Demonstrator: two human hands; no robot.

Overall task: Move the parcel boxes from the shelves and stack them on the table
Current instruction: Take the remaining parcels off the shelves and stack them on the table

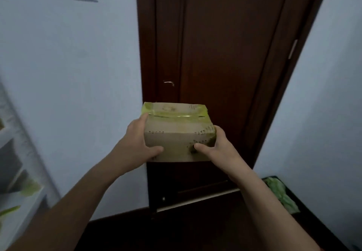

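Two bare forearms reach forward from the bottom of the view, and between them a small cardboard parcel box (174,133) is held in the air at about the centre of the scene, resting on nothing.

The left hand (135,142) grips the box's left side, thumb laid across the near face and fingers wrapped round the far side, out of sight. The right hand (218,149) mirrors it on the right side, thumb pressed on the near face by a dark smudge of print. Both hands curl round the box and squeeze it between them.

The box is plain brown card. Yellow-green tape (172,113) seals the top seam and wraps the upper corners. It looks light, since the hands hold it out level away from the body. Its walls appear stiff but slightly rounded, so hard squeezing may dent them. The glossy tape is likely slippery, so the bare card low on the two sides is the better hold, as now.

At the left edge, blurred pale shelves (13,149) hold shapes too unclear to name. At the lower right lies a dark surface with something crumpled and green (280,194) on it; whether this is the table cannot be told.

Beyond the box stands a dark brown door (225,55) with a small metal handle (168,83), set in a pale bluish wall (68,74).
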